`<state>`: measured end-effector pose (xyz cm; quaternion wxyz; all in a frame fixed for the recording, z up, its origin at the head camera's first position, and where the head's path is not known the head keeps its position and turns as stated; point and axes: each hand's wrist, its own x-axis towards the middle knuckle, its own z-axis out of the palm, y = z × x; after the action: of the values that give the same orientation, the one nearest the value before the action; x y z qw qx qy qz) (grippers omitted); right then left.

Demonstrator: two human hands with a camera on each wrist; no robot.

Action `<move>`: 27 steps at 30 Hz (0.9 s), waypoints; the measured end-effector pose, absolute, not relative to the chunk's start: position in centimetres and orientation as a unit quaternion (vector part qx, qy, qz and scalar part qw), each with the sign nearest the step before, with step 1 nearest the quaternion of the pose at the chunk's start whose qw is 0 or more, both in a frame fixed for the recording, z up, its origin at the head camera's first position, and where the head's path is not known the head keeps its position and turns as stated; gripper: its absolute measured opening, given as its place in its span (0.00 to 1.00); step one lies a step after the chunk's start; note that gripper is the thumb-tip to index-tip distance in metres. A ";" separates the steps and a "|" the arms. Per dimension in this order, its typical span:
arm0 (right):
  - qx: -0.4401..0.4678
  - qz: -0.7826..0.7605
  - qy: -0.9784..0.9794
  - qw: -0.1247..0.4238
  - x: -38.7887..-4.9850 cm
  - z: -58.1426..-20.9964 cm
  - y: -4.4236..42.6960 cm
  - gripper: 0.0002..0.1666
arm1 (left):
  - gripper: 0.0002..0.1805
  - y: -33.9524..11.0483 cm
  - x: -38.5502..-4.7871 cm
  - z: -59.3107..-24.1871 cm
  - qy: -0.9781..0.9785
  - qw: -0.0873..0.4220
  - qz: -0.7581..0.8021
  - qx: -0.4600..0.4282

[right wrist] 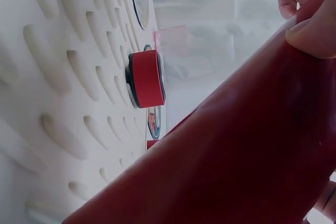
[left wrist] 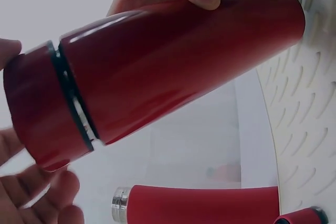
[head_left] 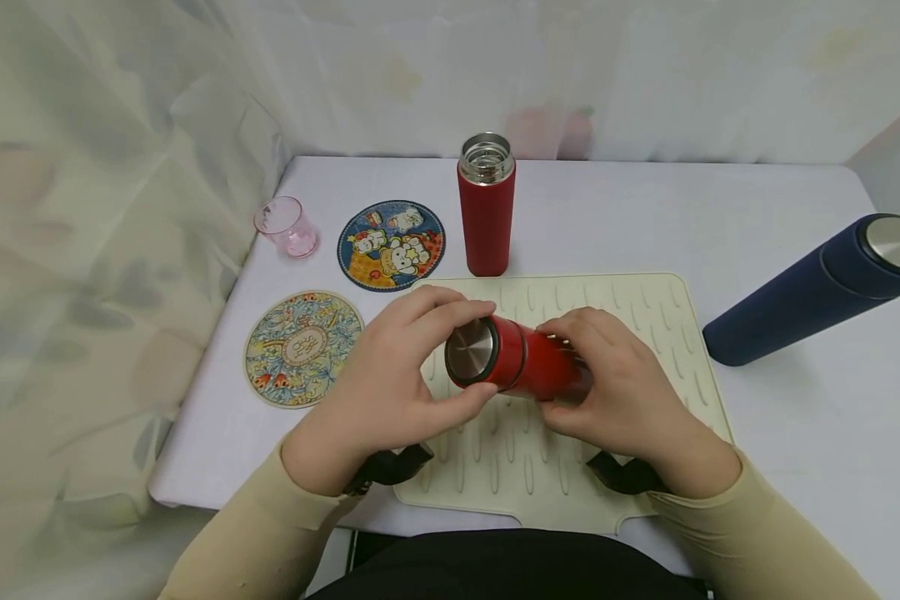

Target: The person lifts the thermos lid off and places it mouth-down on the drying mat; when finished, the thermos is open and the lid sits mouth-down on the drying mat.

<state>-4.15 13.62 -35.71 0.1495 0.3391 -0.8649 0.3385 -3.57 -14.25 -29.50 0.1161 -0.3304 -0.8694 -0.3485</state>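
A glossy red thermos (head_left: 551, 367) is held tilted above the cream ridged mat (head_left: 495, 492). My left hand (head_left: 393, 379) grips its steel-topped cap (head_left: 471, 350) between thumb and fingers. In the left wrist view a narrow gap with a strip of bare metal shows between the cap (left wrist: 42, 106) and the body (left wrist: 184, 66). My right hand (head_left: 615, 379) is wrapped around the body lower down. A second red thermos (head_left: 487, 221) stands uncapped behind the mat, its steel mouth showing. Its likely match, a loose red cap (right wrist: 147, 79), sits on the mat in the right wrist view.
To the right stands a tall dark blue thermos (head_left: 802, 292) with its lid on. Two round patterned coasters, one blue (head_left: 392, 246) and one multicoloured (head_left: 303, 350), lie at the left. Beyond them is a pink glass (head_left: 288, 227) near the table's left edge.
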 end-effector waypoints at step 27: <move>0.340 0.336 -0.862 0.167 -4.2 -35.6 13.5 0.42 | 0.32 -14.4 -3.7 -29.9 -0.834 0.091 -0.402 -0.368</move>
<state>-4.17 13.48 -35.64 0.1671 0.3397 -0.8624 0.3361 -3.70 -14.35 -29.86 0.0909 -0.3683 -0.8336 -0.4016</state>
